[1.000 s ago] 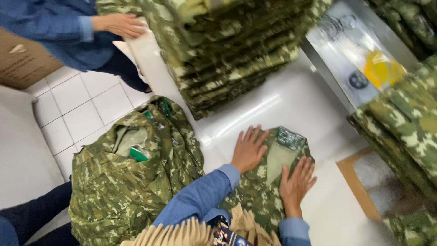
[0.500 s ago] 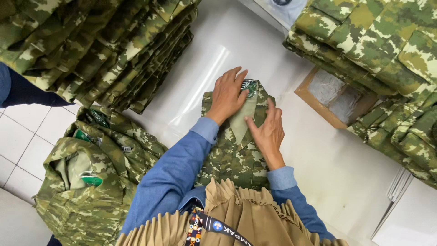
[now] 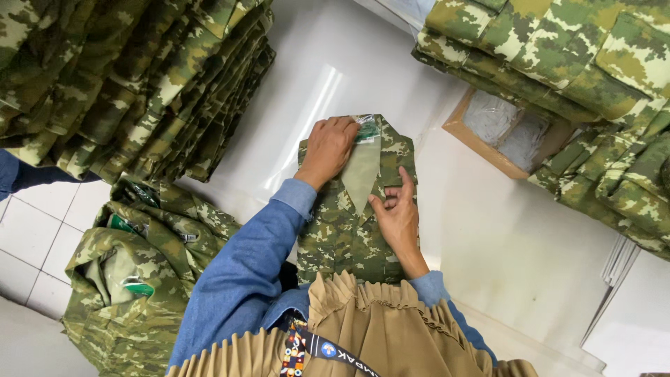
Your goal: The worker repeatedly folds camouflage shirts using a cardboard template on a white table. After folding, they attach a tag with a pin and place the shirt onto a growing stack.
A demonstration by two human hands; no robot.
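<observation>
A: Where are the fingers?
B: Left hand [image 3: 330, 148] lies flat and open beside the collar of the folded camouflage shirt [image 3: 352, 223]; right hand [image 3: 398, 213], fingers spread, presses its front; nothing gripped.
A: What changed?
B: Half a second ago both palms sat close together; now they're apart, smoothing; the shirt lies on the white table [image 3: 488, 244], between camouflage stacks [image 3: 139, 77].

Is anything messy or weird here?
Yes: the heap of camouflage shirts at lower left is crumpled and loose, unlike the neat folded stacks on the white table. The folded shirt under both hands looks tidy.
</observation>
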